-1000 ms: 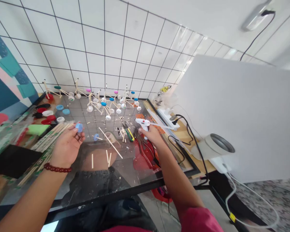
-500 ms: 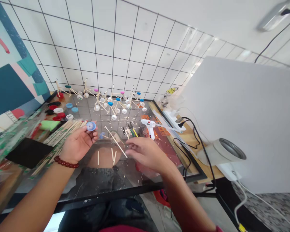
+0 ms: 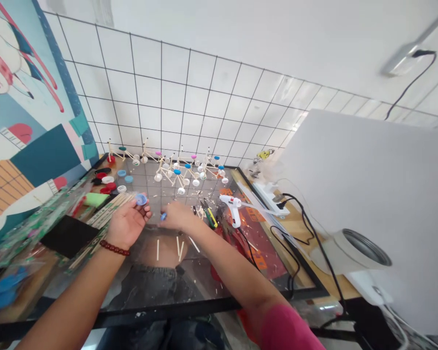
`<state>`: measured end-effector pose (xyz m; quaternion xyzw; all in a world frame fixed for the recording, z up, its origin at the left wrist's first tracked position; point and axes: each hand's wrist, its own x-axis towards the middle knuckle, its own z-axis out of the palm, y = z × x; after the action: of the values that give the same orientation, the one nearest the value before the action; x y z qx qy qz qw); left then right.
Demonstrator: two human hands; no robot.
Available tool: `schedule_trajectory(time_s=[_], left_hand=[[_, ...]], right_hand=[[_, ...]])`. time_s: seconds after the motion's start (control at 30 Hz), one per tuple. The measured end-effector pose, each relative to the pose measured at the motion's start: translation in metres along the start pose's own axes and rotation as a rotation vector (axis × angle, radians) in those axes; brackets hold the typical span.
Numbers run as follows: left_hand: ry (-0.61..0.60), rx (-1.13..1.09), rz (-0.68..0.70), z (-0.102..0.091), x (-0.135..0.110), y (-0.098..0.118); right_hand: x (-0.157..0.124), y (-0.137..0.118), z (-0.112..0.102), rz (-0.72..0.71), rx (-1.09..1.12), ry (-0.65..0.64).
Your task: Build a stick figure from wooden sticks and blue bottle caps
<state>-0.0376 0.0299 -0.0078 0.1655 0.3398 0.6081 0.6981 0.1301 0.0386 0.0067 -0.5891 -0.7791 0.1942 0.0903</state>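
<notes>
My left hand [image 3: 127, 223] holds a blue bottle cap [image 3: 141, 199] between its fingertips, with a red bead bracelet [image 3: 114, 248] on the wrist. My right hand [image 3: 177, 216] is just beside it, pinching a small blue piece [image 3: 163, 216], partly hidden by the fingers. Beyond my right hand, a white hot glue gun [image 3: 233, 209] lies on the glass tabletop [image 3: 149, 287]. Loose craft sticks [image 3: 180, 250] lie below my hands.
Stick-and-cap models [image 3: 175, 170] stand at the far end of the glass. Loose caps [image 3: 122, 172] lie at the back left. A bundle of sticks [image 3: 105, 218] is left of my left hand. Pliers [image 3: 210, 216] and a power strip [image 3: 273, 201] are to the right.
My right hand has let go of the glue gun, moved left and picked up the small blue piece from the glass. My left hand now sits closer to it. The view has tilted up.
</notes>
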Motion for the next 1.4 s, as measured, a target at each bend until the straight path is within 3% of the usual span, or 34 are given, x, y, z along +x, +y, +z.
schedule_trajectory(time_s=[0.2, 0.37, 0.47, 0.63, 0.9, 1.4], left_hand=[[-0.110, 0.047, -0.048, -0.002, -0.002, -0.011], [-0.343, 0.134, -0.093, -0.012, -0.001, -0.026], [-0.445, 0.192, -0.132, -0.016, -0.001, -0.034], [-0.496, 0.287, -0.135, -0.016, -0.007, -0.038], [-0.513, 0.363, -0.114, -0.016, -0.008, -0.039], [-0.511, 0.323, -0.182, -0.016, -0.009, -0.042]], right_hand=[[-0.032, 0.028, -0.008, -0.012, 0.215, 0.178], [-0.060, 0.049, 0.007, -0.121, 1.102, 0.442], [-0.065, 0.049, 0.024, -0.123, 1.279, 0.518], [-0.066, 0.046, 0.039, -0.152, 1.170, 0.553], [-0.070, 0.044, 0.042, -0.219, 1.065, 0.609], [-0.075, 0.045, 0.044, -0.198, 0.836, 0.590]])
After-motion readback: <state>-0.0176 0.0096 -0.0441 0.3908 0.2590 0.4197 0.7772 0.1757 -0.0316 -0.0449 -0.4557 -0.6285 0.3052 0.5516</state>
